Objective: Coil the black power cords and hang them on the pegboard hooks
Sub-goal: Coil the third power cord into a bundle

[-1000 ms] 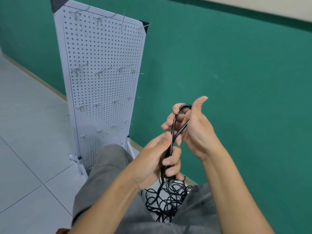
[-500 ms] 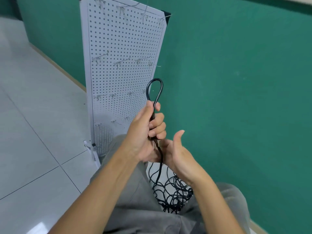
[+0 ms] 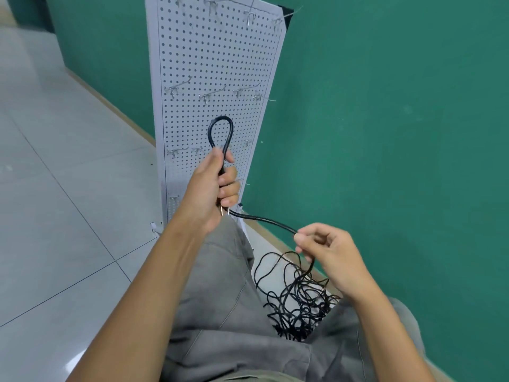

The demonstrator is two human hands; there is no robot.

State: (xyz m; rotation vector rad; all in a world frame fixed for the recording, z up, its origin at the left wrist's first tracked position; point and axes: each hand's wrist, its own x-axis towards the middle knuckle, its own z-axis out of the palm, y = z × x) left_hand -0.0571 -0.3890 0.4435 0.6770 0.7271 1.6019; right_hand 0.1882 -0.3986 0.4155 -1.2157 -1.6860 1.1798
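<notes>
Against green wall (image 3: pixel 385 133), white pegboard (image 3: pixel 220 64) stands upright on pale tiled floor (image 3: pixel 55 216), metal hooks (image 3: pixel 210 95) in rows across it. L hand (image 3: pixel 212 188) fisted round a black power cord (image 3: pixel 264 217), one loop sticking up above the fist, plug prongs poking out below. R hand (image 3: pixel 327 252) pinches same cord farther along, fingers curled. Rest of cord in a loose tangle (image 3: pixel 297 299) on floor btwn knees, grey trousers (image 3: pixel 234 312).
</notes>
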